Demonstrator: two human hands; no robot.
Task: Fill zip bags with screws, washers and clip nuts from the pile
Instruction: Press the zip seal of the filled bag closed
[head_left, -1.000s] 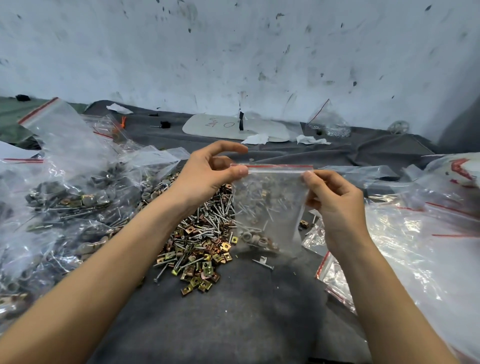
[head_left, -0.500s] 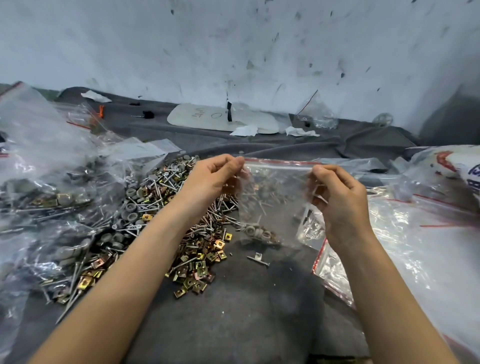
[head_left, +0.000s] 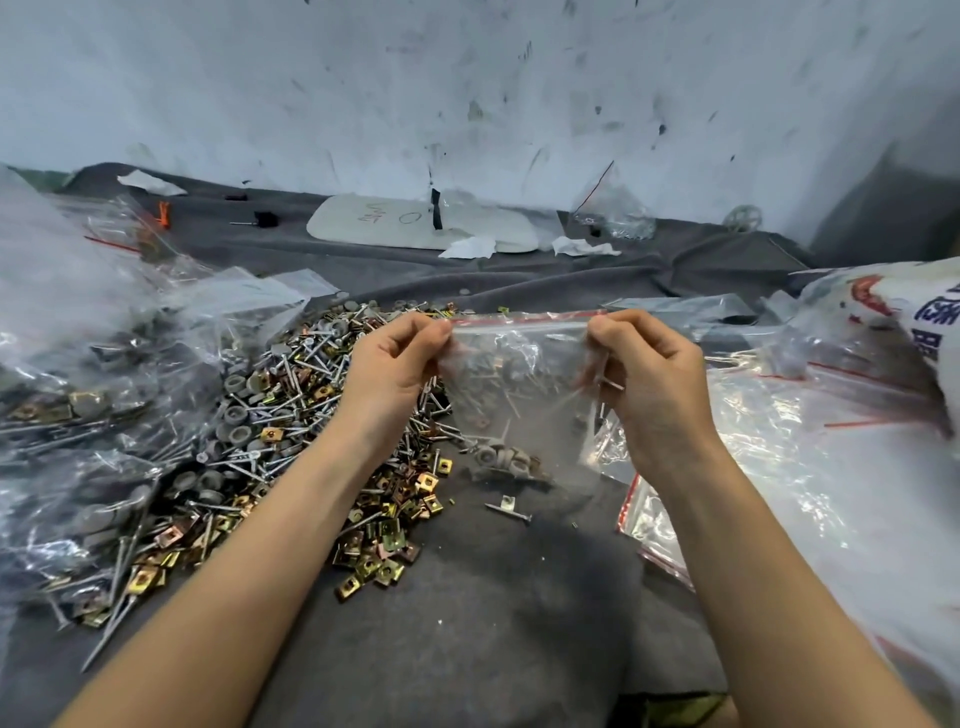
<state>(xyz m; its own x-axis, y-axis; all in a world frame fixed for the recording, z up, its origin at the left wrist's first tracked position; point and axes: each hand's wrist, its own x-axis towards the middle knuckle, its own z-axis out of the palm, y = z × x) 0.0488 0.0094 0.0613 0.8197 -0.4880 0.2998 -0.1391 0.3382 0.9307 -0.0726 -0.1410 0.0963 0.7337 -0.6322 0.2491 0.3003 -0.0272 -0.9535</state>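
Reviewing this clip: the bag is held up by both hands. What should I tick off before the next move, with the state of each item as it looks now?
1. Both top corners held: ok. The left hand and right hand each pinch a corner of the zip bag.
2. Contents clear of the closure: ok. The washers and screws lie low in the bag.
3. Red zip strip sealed along its length: cannot tell.
4. Clip nuts inside the bag: cannot tell through the plastic.
5. Nothing spilled: not ok. A loose screw lies on the grey cloth below the bag.
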